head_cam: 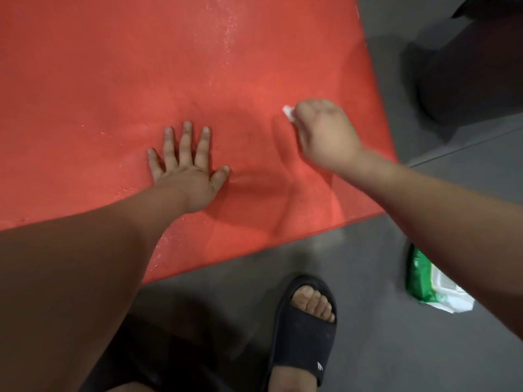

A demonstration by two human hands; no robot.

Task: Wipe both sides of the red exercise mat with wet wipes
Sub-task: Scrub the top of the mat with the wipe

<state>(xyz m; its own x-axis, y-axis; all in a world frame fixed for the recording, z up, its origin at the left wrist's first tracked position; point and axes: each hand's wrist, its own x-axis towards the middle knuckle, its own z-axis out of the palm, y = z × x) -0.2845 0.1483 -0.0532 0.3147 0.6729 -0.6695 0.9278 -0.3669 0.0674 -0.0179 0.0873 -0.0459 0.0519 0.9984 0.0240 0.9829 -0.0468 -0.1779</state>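
Left hand flat, fingers spread, on red mat; right hand clutching wet wipe; grey floor.

Grey floor, dim indoor spot.
Floor: smooth, dark grey, matt, with a faint pale sheen near the middle of the view. One thin straight seam crosses it at right, rising toward the right edge. Dark bulky object: stands at upper right, blurred, kind cannot be told; the floor just left of it is shadowed. Light: low, soft.
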